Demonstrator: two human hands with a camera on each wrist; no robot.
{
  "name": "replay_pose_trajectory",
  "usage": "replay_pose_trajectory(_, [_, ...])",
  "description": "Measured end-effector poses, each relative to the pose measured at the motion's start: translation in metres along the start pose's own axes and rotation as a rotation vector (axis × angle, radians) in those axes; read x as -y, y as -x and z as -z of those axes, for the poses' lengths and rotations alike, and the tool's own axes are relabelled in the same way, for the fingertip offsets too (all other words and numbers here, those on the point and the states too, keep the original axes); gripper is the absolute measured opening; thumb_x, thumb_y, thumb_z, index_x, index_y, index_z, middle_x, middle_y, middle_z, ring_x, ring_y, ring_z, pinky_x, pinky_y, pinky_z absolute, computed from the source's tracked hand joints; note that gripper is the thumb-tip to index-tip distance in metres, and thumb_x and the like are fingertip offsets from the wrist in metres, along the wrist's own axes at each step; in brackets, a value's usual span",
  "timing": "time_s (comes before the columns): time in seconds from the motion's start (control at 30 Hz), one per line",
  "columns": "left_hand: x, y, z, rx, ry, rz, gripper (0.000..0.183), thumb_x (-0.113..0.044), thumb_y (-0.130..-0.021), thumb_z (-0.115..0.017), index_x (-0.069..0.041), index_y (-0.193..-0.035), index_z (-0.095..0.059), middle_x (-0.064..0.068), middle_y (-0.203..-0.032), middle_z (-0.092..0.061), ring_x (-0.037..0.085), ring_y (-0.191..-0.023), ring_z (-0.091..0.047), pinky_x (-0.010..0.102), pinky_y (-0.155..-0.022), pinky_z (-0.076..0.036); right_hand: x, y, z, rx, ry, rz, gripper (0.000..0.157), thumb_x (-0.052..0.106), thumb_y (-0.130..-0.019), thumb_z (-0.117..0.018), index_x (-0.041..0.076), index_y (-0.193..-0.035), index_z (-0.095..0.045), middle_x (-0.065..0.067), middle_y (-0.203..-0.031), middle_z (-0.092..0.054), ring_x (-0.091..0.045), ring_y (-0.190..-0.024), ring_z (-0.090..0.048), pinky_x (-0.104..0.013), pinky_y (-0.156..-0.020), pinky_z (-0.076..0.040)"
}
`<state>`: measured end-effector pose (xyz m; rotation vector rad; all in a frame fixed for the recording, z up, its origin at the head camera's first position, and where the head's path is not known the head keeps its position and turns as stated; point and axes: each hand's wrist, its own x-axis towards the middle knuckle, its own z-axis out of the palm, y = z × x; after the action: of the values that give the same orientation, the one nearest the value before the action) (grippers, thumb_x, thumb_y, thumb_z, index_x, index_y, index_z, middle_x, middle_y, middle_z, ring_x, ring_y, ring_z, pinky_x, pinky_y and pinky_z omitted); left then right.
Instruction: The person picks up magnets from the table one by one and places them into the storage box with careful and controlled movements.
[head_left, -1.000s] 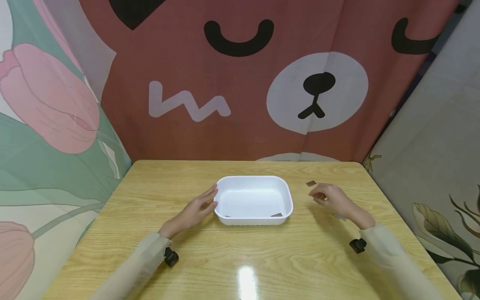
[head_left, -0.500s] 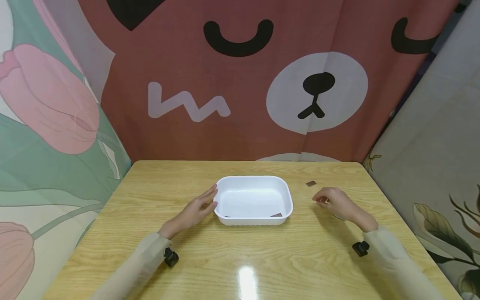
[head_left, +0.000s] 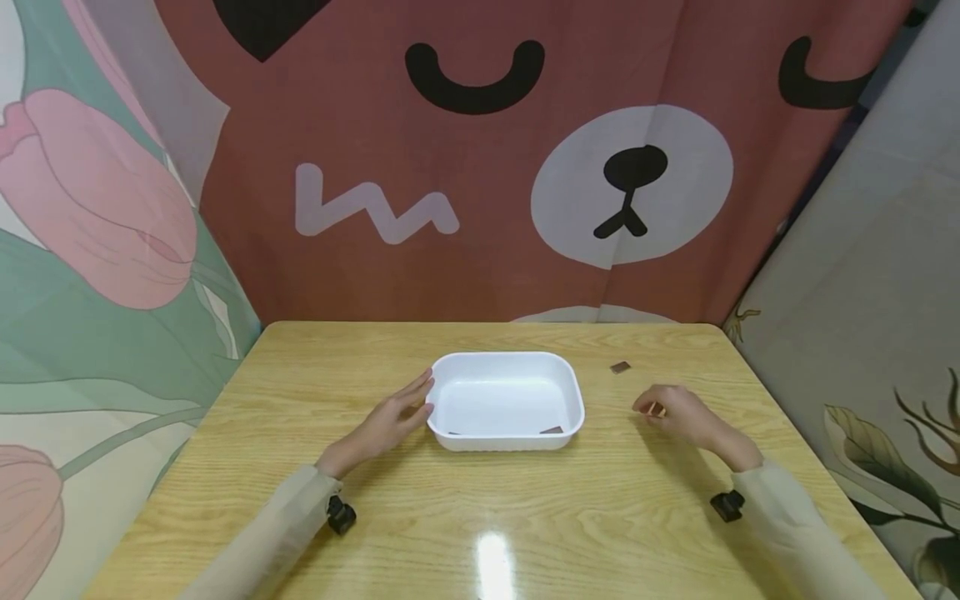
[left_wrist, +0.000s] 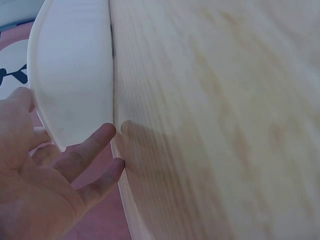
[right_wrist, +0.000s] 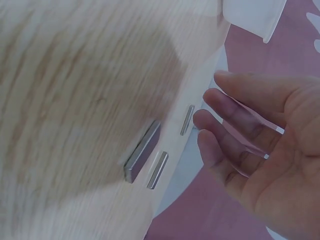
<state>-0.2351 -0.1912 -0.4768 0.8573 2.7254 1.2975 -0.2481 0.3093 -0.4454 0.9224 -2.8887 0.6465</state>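
A white rectangular plastic tray [head_left: 504,442] stands on the table, with a small brown flat piece [head_left: 551,431] near its front right corner. My left hand [head_left: 393,423] touches the tray's left end, fingers spread along its rim and wall. To the right of the tray, my right hand [head_left: 678,414] hovers over the table, fingers loosely bent and holding nothing. Beneath it in the right wrist view lie a thick metallic-edged rectangular block [right_wrist: 142,152] and two smaller slim ones, a nearer slim block [right_wrist: 158,170] and a farther slim block [right_wrist: 187,120]. In the head view the hand hides some of them.
One small brown rectangle [head_left: 620,367] lies behind the right hand on the wooden table [head_left: 420,517]. A bear-patterned curtain [head_left: 360,275] hangs right behind the table's back edge. Patterned cloths hang along both sides.
My right hand has drawn back slightly toward the right and the front edge, away from the brown rectangle. My left hand stays against the tray.
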Motion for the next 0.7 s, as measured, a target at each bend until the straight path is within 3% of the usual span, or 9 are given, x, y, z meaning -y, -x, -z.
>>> replay_pose_trajectory(0.43, [-0.001,0.000,0.000,0.010,-0.004,0.000,0.058,-0.030,-0.105,-0.051,0.001,-0.151,-0.034,0.006,-0.162,-0.017,0.027,-0.139,-0.037,0.032,-0.103,-0.047,-0.011,0.012,-0.001,0.016,-0.013,-0.035,0.019,-0.008,-0.081,-0.076,-0.002,-0.098,-0.073,-0.011,-0.093,-0.071,-0.027,-0.080,-0.067,-0.036,-0.066,-0.060])
replay_pose_trajectory(0.7, [0.000,0.001,0.000,0.011,-0.006,0.000,0.058,-0.029,-0.105,-0.051,0.000,-0.151,-0.033,0.009,-0.162,-0.017,0.027,-0.139,-0.039,0.034,-0.104,-0.046,-0.024,0.017,-0.006,-0.003,0.076,0.003,0.020,-0.007,-0.078,-0.079,0.005,-0.093,-0.074,-0.009,-0.091,-0.071,-0.038,-0.093,-0.067,-0.046,-0.073,-0.060])
